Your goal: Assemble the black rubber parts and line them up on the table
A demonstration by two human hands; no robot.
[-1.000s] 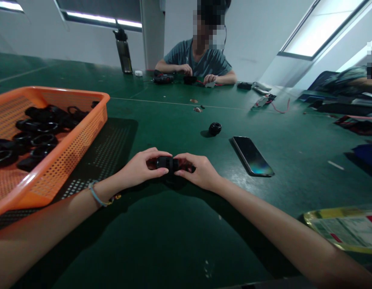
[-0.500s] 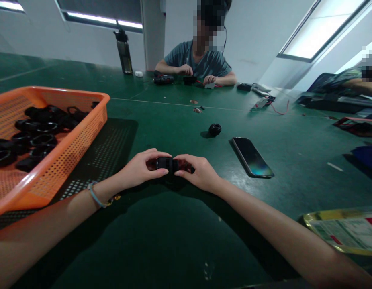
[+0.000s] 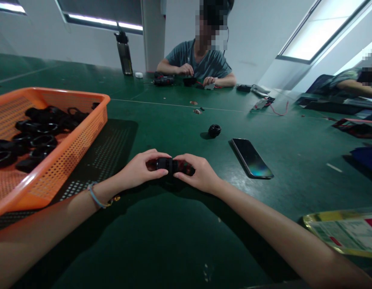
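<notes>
Left hand (image 3: 140, 168) and right hand (image 3: 199, 172) each close a fingertip grip on one end of the small black part (image 3: 169, 164), just above the green surface (image 3: 174, 241); it appears light, rigid, hard plastic — best held by its ends.

The room is dim and tinted green, lit mainly by daylight from a slanted window (image 3: 318, 30) far right and a bright strip under a blind (image 3: 104, 20) far left. Both blow out to white. The phone (image 3: 251, 157) carries a pale glare on its screen. The orange basket (image 3: 68, 140) casts a dotted shadow to its right (light passing through its holes). Straight lines bend toward the edges, and the near forearms look soft and stretched.
</notes>
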